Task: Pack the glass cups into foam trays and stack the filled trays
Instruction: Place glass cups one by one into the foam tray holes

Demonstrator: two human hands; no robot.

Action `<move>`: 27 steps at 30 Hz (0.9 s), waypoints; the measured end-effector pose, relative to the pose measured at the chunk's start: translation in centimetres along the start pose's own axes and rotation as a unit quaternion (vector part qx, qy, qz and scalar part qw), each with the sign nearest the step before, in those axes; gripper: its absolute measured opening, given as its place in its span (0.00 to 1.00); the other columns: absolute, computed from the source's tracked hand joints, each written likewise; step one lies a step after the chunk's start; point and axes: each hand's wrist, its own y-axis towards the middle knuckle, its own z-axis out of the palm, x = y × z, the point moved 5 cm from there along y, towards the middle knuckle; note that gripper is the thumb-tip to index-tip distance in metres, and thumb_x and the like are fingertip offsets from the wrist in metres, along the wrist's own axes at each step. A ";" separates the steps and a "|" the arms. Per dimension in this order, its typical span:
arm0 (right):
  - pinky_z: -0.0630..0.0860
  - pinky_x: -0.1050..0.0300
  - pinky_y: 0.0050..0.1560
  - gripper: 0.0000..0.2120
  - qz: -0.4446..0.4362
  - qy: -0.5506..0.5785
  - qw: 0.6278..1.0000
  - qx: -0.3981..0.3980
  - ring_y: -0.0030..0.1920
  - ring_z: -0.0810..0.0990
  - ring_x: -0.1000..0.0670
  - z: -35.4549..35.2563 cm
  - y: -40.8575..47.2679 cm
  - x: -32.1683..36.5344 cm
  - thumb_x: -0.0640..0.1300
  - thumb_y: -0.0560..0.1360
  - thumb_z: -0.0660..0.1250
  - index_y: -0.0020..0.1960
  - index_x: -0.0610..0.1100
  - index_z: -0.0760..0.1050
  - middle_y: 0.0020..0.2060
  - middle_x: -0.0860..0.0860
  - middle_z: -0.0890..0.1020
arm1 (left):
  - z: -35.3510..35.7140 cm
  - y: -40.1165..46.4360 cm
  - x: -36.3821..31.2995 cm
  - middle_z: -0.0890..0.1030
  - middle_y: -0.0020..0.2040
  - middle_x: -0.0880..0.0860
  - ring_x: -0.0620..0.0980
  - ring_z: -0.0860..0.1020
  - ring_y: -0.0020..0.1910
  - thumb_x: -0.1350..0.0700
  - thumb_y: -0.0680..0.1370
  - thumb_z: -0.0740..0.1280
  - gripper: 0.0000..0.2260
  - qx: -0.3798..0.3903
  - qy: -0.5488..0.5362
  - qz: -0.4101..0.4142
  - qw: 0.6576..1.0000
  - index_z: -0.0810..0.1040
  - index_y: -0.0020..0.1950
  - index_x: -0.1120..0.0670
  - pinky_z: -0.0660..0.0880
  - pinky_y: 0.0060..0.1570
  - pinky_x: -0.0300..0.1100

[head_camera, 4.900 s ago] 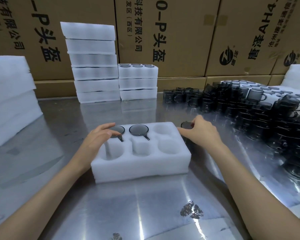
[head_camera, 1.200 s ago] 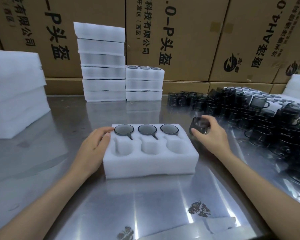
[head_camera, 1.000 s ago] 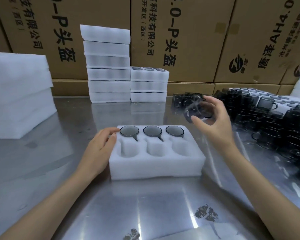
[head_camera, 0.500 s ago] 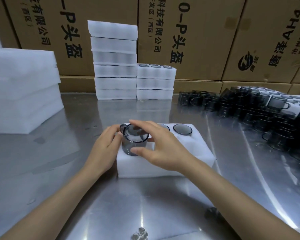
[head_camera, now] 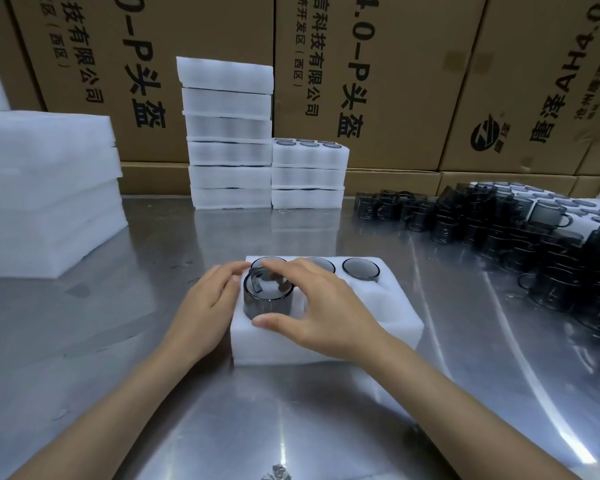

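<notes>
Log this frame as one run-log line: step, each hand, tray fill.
step: seating cup in near-left pocket | right hand: grips glass cup | left hand: steadies foam tray | far row: three cups in

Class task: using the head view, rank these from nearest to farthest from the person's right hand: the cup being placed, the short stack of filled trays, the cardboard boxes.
1. Cup being placed: gripped by the right hand, front left pocket.
2. Short stack of filled trays: far table edge.
3. Cardboard boxes: behind the stacks.
</notes>
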 end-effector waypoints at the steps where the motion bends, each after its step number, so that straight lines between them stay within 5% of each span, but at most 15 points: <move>1: 0.68 0.62 0.62 0.34 0.001 -0.010 1.000 0.002 0.64 0.67 0.64 0.0 -0.1 0.0 0.64 0.69 0.69 0.72 0.59 0.62 0.64 0.64 0.71 | -0.1 0.0 -0.1 0.77 0.59 0.47 0.46 0.73 0.61 0.60 0.82 0.56 0.14 -0.001 0.009 0.006 1.000 0.76 0.63 0.51 0.68 0.61 0.42; 6: 0.54 0.70 0.67 0.35 -0.011 -0.037 0.999 0.008 0.71 0.50 0.71 -0.3 -0.7 -0.1 0.64 0.75 0.59 0.77 0.57 0.50 0.74 0.66 0.54 | -2.0 -0.8 -2.6 0.76 0.61 0.43 0.41 0.72 0.63 0.51 0.79 0.54 0.17 -0.050 0.026 0.072 0.996 0.75 0.64 0.50 0.65 0.62 0.36; 13: 0.53 0.63 0.73 0.26 -0.030 -0.098 0.994 0.041 0.74 0.52 0.62 0.0 -1.0 0.3 0.57 0.80 0.52 0.77 0.51 0.55 0.76 0.59 0.56 | -2.5 -4.0 -6.3 0.78 0.62 0.49 0.46 0.75 0.64 0.54 0.76 0.57 0.18 -0.023 0.148 0.280 0.948 0.78 0.62 0.56 0.70 0.63 0.47; 18: 0.52 0.58 0.73 0.27 -0.019 -0.160 0.983 0.086 0.75 0.52 0.59 0.7 -0.9 0.3 0.59 0.80 0.47 0.76 0.51 0.56 0.75 0.58 0.57 | -1.8 -4.4 -6.1 0.81 0.57 0.51 0.51 0.80 0.57 0.54 0.74 0.59 0.17 -0.018 0.183 0.274 0.944 0.83 0.55 0.57 0.77 0.54 0.48; 27: 0.53 0.54 0.73 0.29 -0.011 -0.181 0.978 0.107 0.75 0.52 0.57 1.5 -1.1 -0.1 0.63 0.79 0.45 0.76 0.52 0.56 0.76 0.58 0.55 | -1.4 -4.4 -5.5 0.83 0.54 0.48 0.49 0.81 0.55 0.51 0.75 0.60 0.16 -0.001 0.199 0.269 0.942 0.85 0.51 0.55 0.74 0.54 0.46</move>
